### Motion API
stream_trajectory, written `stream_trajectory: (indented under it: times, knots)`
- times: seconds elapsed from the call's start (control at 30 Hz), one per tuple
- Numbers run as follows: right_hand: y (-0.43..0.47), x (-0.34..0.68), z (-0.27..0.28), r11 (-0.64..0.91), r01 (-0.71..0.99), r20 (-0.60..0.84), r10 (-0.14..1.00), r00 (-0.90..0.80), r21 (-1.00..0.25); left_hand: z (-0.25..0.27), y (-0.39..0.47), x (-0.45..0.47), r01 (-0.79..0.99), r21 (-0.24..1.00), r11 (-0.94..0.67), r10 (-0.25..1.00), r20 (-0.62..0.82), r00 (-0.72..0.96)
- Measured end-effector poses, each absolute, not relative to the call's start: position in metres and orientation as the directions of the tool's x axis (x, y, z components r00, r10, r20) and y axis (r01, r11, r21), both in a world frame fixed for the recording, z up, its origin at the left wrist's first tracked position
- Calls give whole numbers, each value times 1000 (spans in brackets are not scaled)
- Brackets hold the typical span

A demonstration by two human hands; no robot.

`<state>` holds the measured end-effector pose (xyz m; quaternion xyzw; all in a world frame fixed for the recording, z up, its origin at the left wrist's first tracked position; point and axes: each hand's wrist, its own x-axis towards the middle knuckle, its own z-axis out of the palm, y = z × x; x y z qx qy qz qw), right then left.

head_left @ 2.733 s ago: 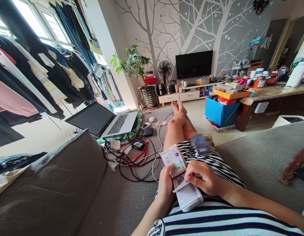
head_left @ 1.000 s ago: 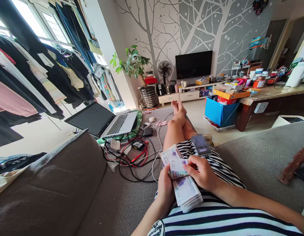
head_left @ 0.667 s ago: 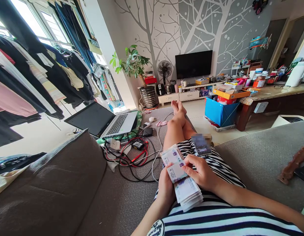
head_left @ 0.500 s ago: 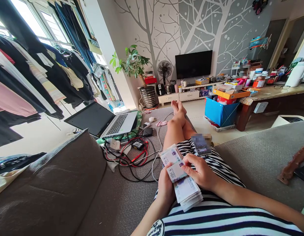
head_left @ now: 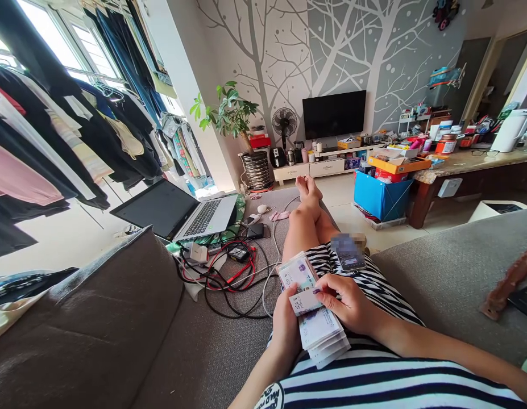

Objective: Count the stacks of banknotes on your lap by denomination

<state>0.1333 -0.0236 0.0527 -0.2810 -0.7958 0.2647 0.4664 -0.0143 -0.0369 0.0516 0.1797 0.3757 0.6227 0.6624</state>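
Note:
A stack of banknotes [head_left: 320, 329] is fanned out over my lap, pale with purple print. My left hand [head_left: 284, 318] grips the stack from its left side, the thumb lying on top near a folded-over note. Thumb and fingers of my right hand [head_left: 346, 298] pinch the right edge of that bent note. Part of the stack sticks out beyond the hands, and more notes hang down toward me. On the striped cloth over my thigh lies a phone [head_left: 351, 254], its screen partly blurred.
An open laptop [head_left: 203, 218] sits on the sofa [head_left: 220, 358] at left, beside tangled cables [head_left: 229, 284] and a black power bank [head_left: 255, 230]. A blue box [head_left: 380, 196] stands by a cluttered table [head_left: 455, 165]. Clothes hang at far left.
The pinched note is bent over a little further by my right hand, showing a narrower strip. My left hand keeps its hold on the stack.

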Motion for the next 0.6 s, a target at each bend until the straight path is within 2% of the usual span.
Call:
stream_trajectory:
  times: [0.2, 0.43, 0.6]
  knots:
    - [-24, 134, 53, 685, 200, 576, 708, -410, -700, 55, -37, -13, -684, 714, 150, 950, -296, -100]
    - [-24, 134, 53, 696, 195, 585, 697, -415, -691, 59, -40, -12, -695, 697, 177, 965, -263, -18]
    - [-24, 134, 51, 696, 201, 582, 697, -418, -689, 60, -41, -12, -680, 719, 144, 958, -273, -86]
